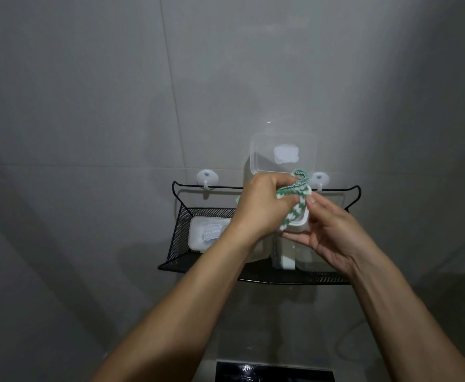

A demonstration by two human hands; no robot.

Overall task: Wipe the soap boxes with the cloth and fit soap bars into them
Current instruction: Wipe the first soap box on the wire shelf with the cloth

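An open white soap box (299, 226) with its clear lid (282, 153) flipped up is held above a black mesh shelf (181, 235). My right hand (333, 232) grips the box from the right and below. My left hand (261, 208) grips a green and white cloth (294, 191) and presses it into the box. A second soap box (206, 234), closed, lies on the shelf's left part. A white soap bar (288, 260) stands on edge on the shelf under the held box.
The shelf hangs on a grey tiled wall from two white suction hooks (207, 179) (319, 179). Another clear container sits on the shelf behind my hands. A black glossy surface (274, 372) lies at the bottom edge.
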